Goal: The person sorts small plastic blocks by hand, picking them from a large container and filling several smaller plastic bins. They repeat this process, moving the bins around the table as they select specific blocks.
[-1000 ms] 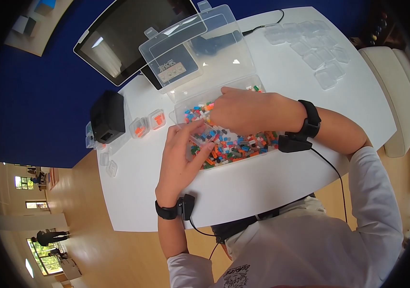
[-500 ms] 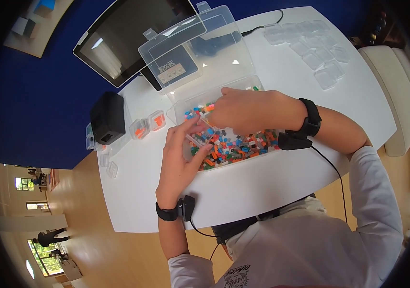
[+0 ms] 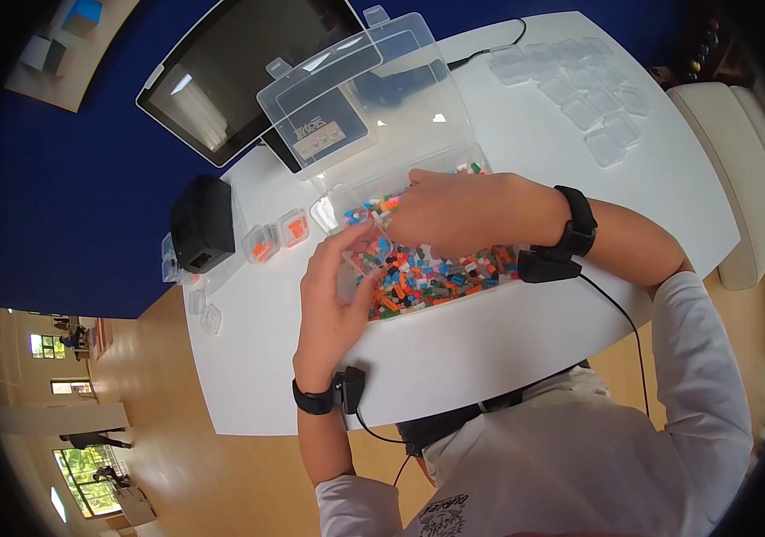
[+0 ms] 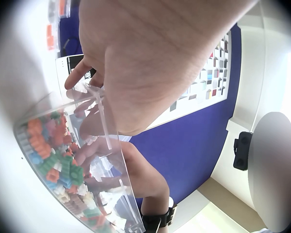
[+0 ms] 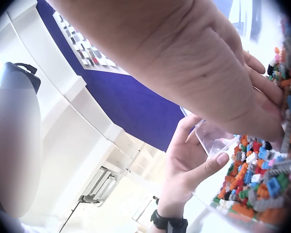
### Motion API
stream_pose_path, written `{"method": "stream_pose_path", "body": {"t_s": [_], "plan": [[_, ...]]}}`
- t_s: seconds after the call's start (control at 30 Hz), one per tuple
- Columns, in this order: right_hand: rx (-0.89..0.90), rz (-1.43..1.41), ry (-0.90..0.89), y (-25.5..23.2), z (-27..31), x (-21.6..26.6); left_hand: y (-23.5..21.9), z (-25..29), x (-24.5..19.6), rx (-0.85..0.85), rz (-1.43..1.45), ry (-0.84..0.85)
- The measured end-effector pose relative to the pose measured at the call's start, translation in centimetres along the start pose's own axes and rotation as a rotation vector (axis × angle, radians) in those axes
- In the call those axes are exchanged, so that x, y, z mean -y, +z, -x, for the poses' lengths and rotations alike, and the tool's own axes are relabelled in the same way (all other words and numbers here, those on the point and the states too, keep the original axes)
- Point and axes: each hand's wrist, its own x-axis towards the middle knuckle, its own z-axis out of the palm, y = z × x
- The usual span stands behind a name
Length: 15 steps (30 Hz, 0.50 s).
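Observation:
My left hand (image 3: 329, 309) holds a small clear plastic box (image 5: 212, 137) between thumb and fingers, over the near-left part of a large clear bin (image 3: 418, 311). Loose toy bricks (image 3: 441, 273) of many colours cover the bin's floor. My right hand (image 3: 472, 210) reaches down into the bin, palm side down. In the right wrist view its fingers (image 5: 264, 85) stretch loosely down among the bricks, the tips partly hidden. The bin's clear hinged lid (image 3: 423, 98) stands raised at the back.
Two small boxes with orange bricks (image 3: 262, 243) stand left of the bin, near a black device (image 3: 204, 224). Several clear small boxes (image 3: 597, 94) lie at the back right of the white table (image 3: 526, 336). A monitor (image 3: 248, 76) stands behind the lid.
My left hand has shifted slightly, and the small box in it has turned a little and moved left. The right hand stays in nearly the same place over the bricks.

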Motion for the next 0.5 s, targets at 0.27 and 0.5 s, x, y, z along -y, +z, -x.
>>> {"method": "stream_pose_path", "body": {"t_s": [0.27,0.5], "plan": [[0.003,-0.092,0.006,0.6,-0.4,0.4,0.1,0.2,0.0,-0.023,-0.012,-0.024],[0.028,-0.288,0.003,0.8,-0.7,-0.1,0.2,0.2,0.2,-0.04,-0.016,-0.039]]}}
